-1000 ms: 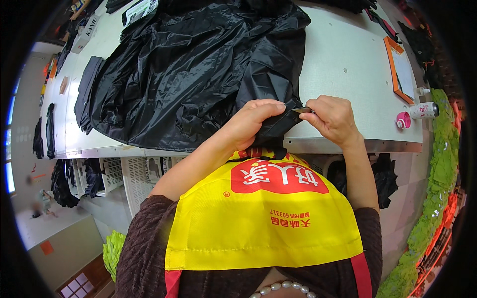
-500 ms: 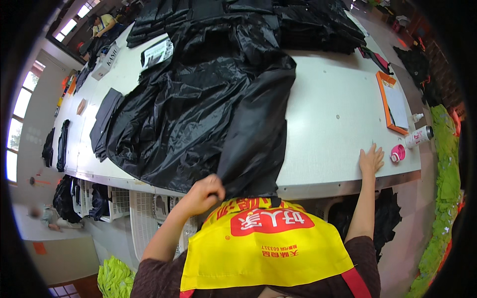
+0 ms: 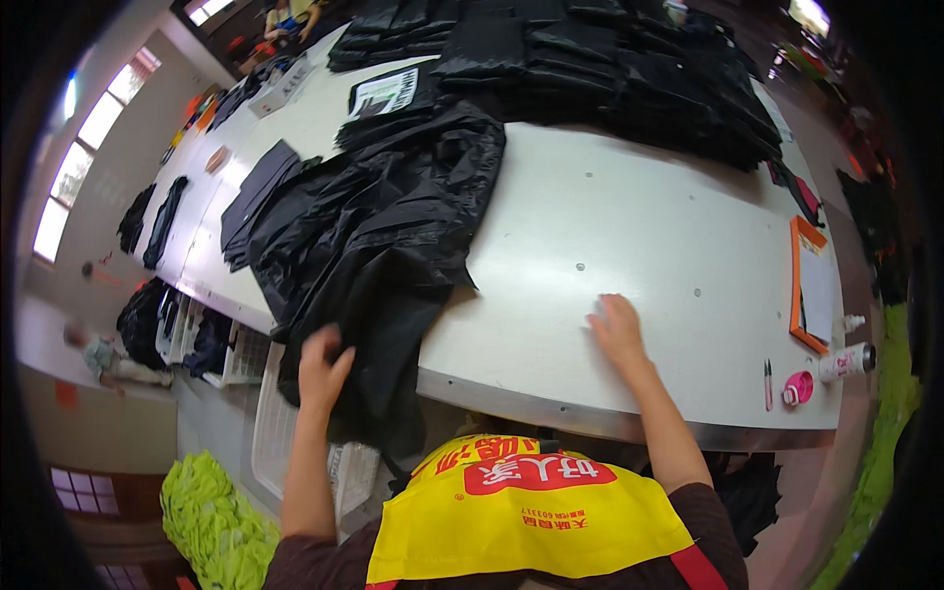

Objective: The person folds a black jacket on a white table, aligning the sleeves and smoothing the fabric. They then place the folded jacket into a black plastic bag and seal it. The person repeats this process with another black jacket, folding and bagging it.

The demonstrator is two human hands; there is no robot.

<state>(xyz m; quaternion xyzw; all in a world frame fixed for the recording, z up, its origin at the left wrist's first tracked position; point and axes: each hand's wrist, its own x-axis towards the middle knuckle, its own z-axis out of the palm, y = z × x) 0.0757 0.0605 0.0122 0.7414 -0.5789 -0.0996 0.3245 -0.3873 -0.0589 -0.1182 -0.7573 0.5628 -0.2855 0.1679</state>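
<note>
A large black shiny garment [image 3: 374,221] lies crumpled on the left part of the white table [image 3: 629,246]. Its near end droops over the front edge. Against this drooping part is my left hand [image 3: 324,369], slightly blurred, thumb and fingers apart. My right hand [image 3: 618,329] hovers over or rests on the bare tabletop to the right of the garment, fingers stretched out and holding nothing. Folded dark cloth pieces [image 3: 258,202] lie at the garment's left side.
Black packed garments [image 3: 590,74] are stacked along the far side. On the right sit an orange clipboard [image 3: 798,285], a pen [image 3: 768,383], a pink cup [image 3: 798,388] and a white bottle [image 3: 848,362]. White crates [image 3: 265,433] stand beneath the table; lime-green cloth [image 3: 216,526] lies lower left.
The black garment has shifted left, its near end now hanging over the edge. My left hand moved left with it. My right hand came left from beside the pink cup, and a pen shows there.
</note>
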